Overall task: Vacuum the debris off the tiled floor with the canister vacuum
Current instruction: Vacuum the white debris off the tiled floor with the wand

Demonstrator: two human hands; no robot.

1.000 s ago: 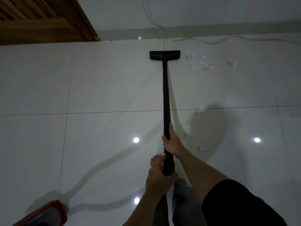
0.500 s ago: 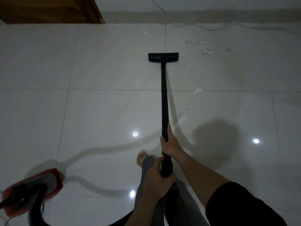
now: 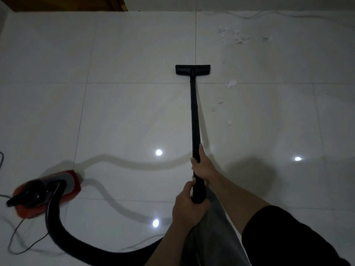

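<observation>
A long black vacuum wand (image 3: 194,116) runs from my hands out to its flat floor nozzle (image 3: 192,70), which sits on the white tiled floor (image 3: 124,116). My right hand (image 3: 203,166) grips the wand higher up; my left hand (image 3: 187,206) grips its lower end. White debris lies to the right of the wand: a larger scrap (image 3: 231,84), small bits (image 3: 219,104) and a scattered patch (image 3: 236,36) near the far wall. The red canister vacuum (image 3: 48,192) stands at the left, joined by a thick black hose (image 3: 63,240).
A thin power cord (image 3: 23,244) loops on the floor by the canister. Another cable (image 3: 269,15) runs along the far wall. A wooden door edge (image 3: 67,3) is at the top left. My grey trouser leg (image 3: 213,237) is below my hands.
The nozzle has been pulled back toward me, away from the far debris patch. The view has shifted so the canister and hose now show fully at the left.
</observation>
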